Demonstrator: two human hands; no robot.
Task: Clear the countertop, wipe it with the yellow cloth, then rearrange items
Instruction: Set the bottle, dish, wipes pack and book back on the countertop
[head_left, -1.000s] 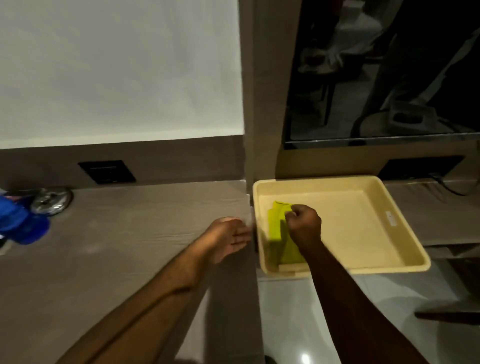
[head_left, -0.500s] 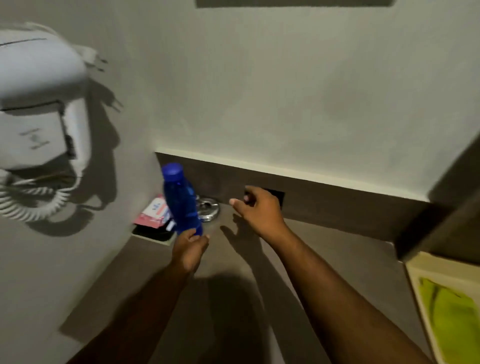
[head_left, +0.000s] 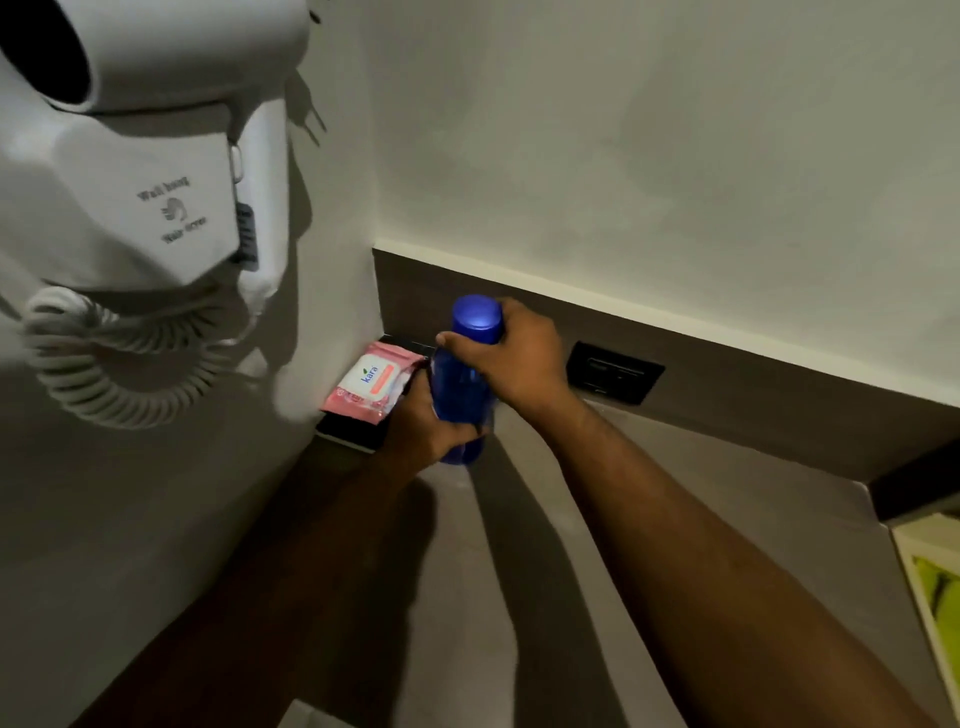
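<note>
Both hands (head_left: 470, 387) wrapped around blue bottle (head_left: 462, 384).

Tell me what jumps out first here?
The blue bottle at centre, gripped low by the left hand and near the cap by the right hand. A white hair dryer fills the upper left wall, and a pink wipes pack lies in the corner.

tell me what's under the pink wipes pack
The pink wipes pack lies on a dark flat tray in the counter's corner. Only the tray's near edge shows; anything beneath the pack is covered.
</note>
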